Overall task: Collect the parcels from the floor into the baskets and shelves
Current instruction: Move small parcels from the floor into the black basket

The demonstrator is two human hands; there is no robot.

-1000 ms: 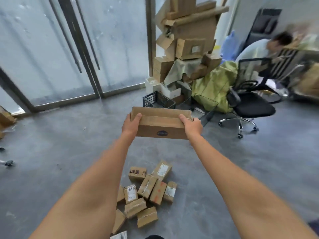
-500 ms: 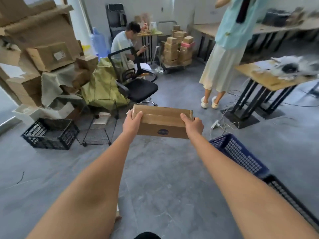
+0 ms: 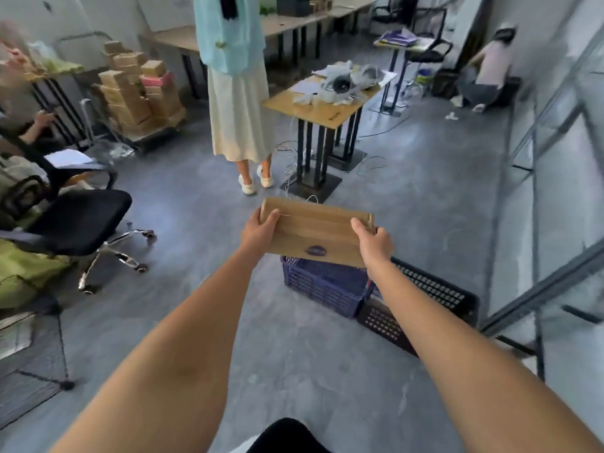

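You have swung round to the right: a second ago you faced the pile of parcels on the floor and the stacked cartons by the glass, and now the room's far side fills the view, with a standing person (image 3: 237, 93) by a small worktop (image 3: 330, 107) and an office chair (image 3: 76, 220) at the left. The blue basket (image 3: 322, 286) and the black basket (image 3: 428, 295) beside it now sit just in front of you, so the drop-off looks close. The cardboard parcel (image 3: 315, 232) is held level above the blue basket's far edge, not yet inside. Your left hand (image 3: 260, 232) grips its left end and your right hand (image 3: 374, 243) grips its right end, thumbs on top.
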